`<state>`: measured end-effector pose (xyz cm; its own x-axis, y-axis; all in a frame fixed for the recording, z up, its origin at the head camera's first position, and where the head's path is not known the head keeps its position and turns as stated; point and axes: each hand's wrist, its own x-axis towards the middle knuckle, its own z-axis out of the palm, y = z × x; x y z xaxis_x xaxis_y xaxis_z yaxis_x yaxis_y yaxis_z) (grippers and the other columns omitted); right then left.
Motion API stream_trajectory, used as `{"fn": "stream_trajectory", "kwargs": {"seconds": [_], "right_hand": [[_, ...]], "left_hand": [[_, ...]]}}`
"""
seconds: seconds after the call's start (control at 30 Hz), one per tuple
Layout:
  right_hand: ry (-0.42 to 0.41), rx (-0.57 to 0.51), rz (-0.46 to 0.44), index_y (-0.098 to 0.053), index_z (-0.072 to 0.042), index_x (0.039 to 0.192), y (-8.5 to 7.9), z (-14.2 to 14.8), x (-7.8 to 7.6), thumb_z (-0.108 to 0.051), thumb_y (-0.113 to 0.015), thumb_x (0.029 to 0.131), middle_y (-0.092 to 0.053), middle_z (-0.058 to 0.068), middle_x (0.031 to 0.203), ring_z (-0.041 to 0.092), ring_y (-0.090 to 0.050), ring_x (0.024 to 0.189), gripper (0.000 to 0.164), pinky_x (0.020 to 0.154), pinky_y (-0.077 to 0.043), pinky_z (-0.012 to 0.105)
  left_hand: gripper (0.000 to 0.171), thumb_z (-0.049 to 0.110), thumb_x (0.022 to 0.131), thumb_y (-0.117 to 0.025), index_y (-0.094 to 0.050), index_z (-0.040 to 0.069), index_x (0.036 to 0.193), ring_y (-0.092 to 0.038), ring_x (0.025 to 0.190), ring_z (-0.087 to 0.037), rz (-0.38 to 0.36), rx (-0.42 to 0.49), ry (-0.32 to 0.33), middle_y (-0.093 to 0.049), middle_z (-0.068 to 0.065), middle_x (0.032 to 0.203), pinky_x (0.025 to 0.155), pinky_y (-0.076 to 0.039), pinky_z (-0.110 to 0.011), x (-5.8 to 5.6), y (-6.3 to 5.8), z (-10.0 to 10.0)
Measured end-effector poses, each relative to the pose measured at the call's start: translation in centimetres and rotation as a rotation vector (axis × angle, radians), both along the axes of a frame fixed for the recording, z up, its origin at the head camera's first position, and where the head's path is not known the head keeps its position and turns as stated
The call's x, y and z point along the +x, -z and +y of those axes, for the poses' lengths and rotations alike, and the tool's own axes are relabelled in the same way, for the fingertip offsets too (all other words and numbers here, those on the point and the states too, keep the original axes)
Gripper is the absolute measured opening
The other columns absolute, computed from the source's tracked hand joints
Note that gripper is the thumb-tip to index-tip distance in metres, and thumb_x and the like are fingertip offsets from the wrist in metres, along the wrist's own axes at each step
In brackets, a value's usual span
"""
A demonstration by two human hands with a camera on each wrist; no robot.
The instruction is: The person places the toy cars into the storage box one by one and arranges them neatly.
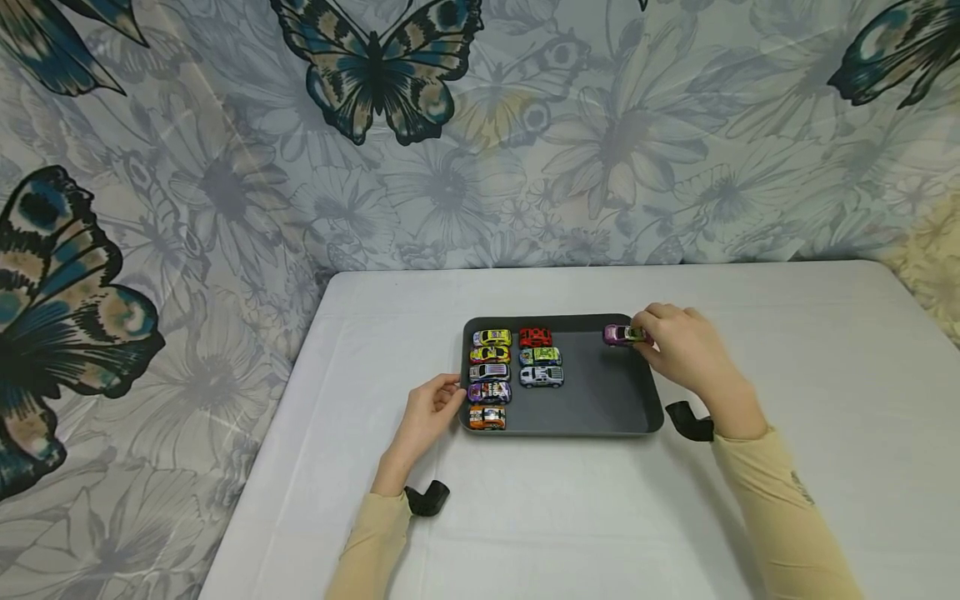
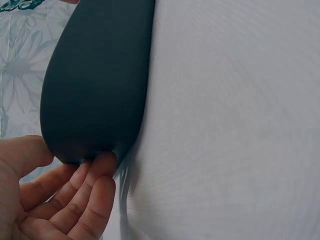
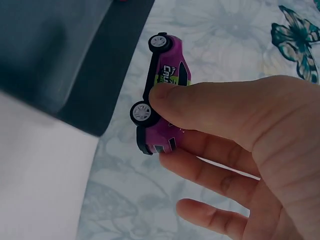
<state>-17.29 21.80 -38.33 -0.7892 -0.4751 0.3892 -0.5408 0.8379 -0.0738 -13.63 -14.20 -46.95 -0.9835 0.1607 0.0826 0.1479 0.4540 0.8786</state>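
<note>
A dark grey tray (image 1: 585,408) lies on the table with several small toy cars in it. My right hand (image 1: 684,346) pinches a purple toy car (image 3: 172,65) between thumb and fingers, over the tray's far right corner in the head view. In the right wrist view the car shows its wheels and side lettering, with the tray's edge to its left. My left hand (image 1: 429,412) grips the tray's left edge. The left wrist view shows the thumb and fingers of that hand (image 2: 65,195) at the end of the tray wall (image 2: 100,85).
Along the tray's left side stands a column of cars, with an orange one (image 1: 487,417) nearest me. A second, shorter column holds a red car (image 1: 536,337), a green one (image 1: 540,357) and a silver one (image 1: 542,377). A white cloth (image 1: 570,517) covers the table; butterfly-patterned fabric (image 1: 480,192) hangs behind.
</note>
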Motion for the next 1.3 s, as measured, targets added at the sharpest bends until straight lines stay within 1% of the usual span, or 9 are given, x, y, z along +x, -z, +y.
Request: {"fn": "stream_trajectory", "kwargs": {"seconds": [0.23, 0.33, 0.5, 0.67, 0.8, 1.03, 1.3], "right_hand": [[-0.034, 0.022, -0.032, -0.066, -0.002, 0.089, 0.5, -1.7, 0.1, -0.004, -0.077, 0.07, -0.061, 0.009, 0.083, 0.026, -0.058, 0.075, 0.022, 0.064, -0.045, 0.044], [-0.043, 0.035, -0.044, -0.066, -0.003, 0.088, 0.9, -2.4, 0.1, -0.005, -0.078, 0.071, -0.061, 0.008, 0.083, 0.026, -0.059, 0.077, 0.021, 0.065, -0.045, 0.043], [-0.07, 0.047, -0.045, -0.067, -0.004, 0.088, 1.3, -3.5, 0.1, -0.007, -0.079, 0.069, -0.062, 0.007, 0.084, 0.024, -0.059, 0.076, 0.023, 0.064, -0.045, 0.042], [-0.105, 0.057, -0.04, -0.067, -0.005, 0.086, 1.5, -4.6, 0.4, -0.009, -0.081, 0.067, -0.061, 0.005, 0.082, 0.022, -0.058, 0.074, 0.023, 0.062, -0.045, 0.039], [-0.122, 0.067, -0.057, -0.067, -0.006, 0.085, 1.8, -5.4, 0.7, -0.01, -0.081, 0.067, -0.061, 0.004, 0.082, 0.022, -0.058, 0.074, 0.023, 0.061, -0.042, 0.037], [-0.145, 0.046, -0.099, -0.067, -0.008, 0.084, 1.9, -6.4, 1.1, -0.009, -0.08, 0.068, -0.061, 0.003, 0.081, 0.02, -0.059, 0.074, 0.021, 0.071, -0.047, 0.042], [-0.168, 0.054, -0.107, -0.065, -0.008, 0.082, 2.4, -7.4, 1.6, -0.01, -0.081, 0.068, -0.059, 0.001, 0.078, 0.016, -0.056, 0.069, 0.021, 0.062, -0.045, 0.035]], "left_hand": [[0.028, 0.013, 0.091, -0.06, -0.06, -0.005, 0.113, -0.06, 0.074, -0.013, 0.001, -0.001, 0.011, -0.062, -0.009, 0.09, 0.064, -0.051, -0.022, 0.0, 0.0, 0.0], [0.028, 0.012, 0.091, -0.06, -0.061, -0.005, 0.112, -0.06, 0.074, -0.013, -0.002, 0.003, 0.005, -0.063, -0.009, 0.09, 0.064, -0.051, -0.022, 0.0, 0.0, 0.0], [0.027, 0.012, 0.09, -0.061, -0.061, -0.004, 0.112, -0.06, 0.073, -0.012, -0.007, 0.005, -0.003, -0.063, -0.009, 0.09, 0.064, -0.051, -0.022, 0.0, -0.1, 0.1], [0.027, 0.012, 0.091, -0.06, -0.061, -0.004, 0.112, -0.059, 0.072, -0.012, -0.003, 0.002, 0.004, -0.062, -0.008, 0.09, 0.063, -0.051, -0.022, 0.0, -0.1, 0.0], [0.026, 0.012, 0.091, -0.06, -0.061, -0.004, 0.112, -0.059, 0.072, -0.011, -0.01, -0.008, 0.0, -0.062, -0.008, 0.089, 0.062, -0.051, -0.022, 0.0, 0.0, 0.0], [0.026, 0.011, 0.09, -0.06, -0.061, -0.003, 0.112, -0.058, 0.072, -0.011, -0.02, -0.007, -0.006, -0.062, -0.007, 0.089, 0.062, -0.051, -0.022, -0.1, 0.1, 0.1], [0.026, 0.011, 0.09, -0.06, -0.061, -0.003, 0.112, -0.059, 0.072, -0.012, -0.018, -0.005, -0.011, -0.062, -0.007, 0.089, 0.063, -0.051, -0.022, -0.1, 0.1, 0.1]]}}
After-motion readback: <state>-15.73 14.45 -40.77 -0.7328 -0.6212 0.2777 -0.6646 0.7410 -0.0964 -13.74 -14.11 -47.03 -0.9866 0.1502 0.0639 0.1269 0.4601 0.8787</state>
